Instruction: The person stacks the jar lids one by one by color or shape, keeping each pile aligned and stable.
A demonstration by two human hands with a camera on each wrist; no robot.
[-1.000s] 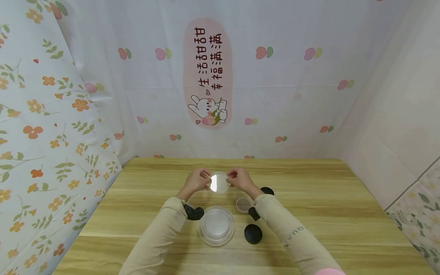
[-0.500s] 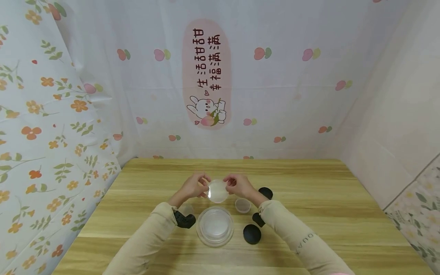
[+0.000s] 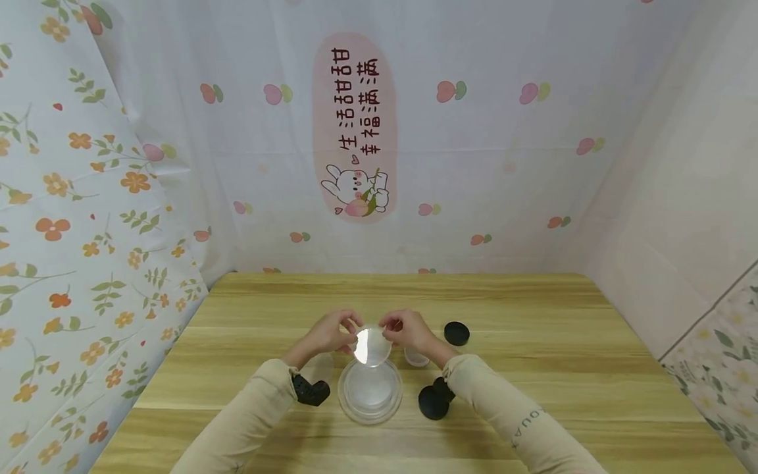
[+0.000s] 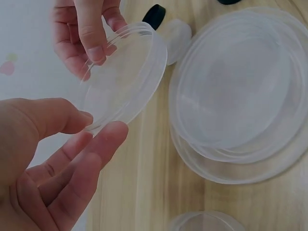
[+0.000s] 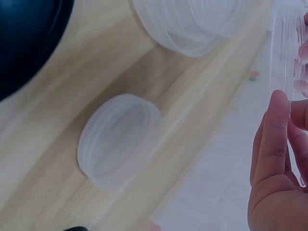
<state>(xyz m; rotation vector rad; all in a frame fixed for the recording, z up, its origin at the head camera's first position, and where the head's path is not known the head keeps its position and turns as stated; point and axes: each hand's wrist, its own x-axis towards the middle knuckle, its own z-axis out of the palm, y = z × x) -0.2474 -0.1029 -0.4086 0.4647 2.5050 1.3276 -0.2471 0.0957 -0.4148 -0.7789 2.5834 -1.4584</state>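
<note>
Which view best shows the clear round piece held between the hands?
The left wrist view: the clear round piece appears large, its face and rim both visible. The head view shows it small, with glare; the right wrist view, nearly edge-on at the frame's right side.

Clear lid (image 3: 373, 347) (fingers (image 4: 110, 139) too) neared clear stack (image 3: 370, 392).

the person is wearing pale beige long sleeves. the left sleeve (image 3: 237, 418) is bunching at the cuff; the right sleeve (image 3: 494, 401) is carrying dark lettering (image 3: 526, 426), only partly legible. a black curved device (image 3: 312, 391) is projecting at the left wrist; a second black device (image 3: 443, 388) is showing at the right. the left hand (image 3: 328, 334) and right hand (image 3: 410, 330) are appearing bare.
</note>
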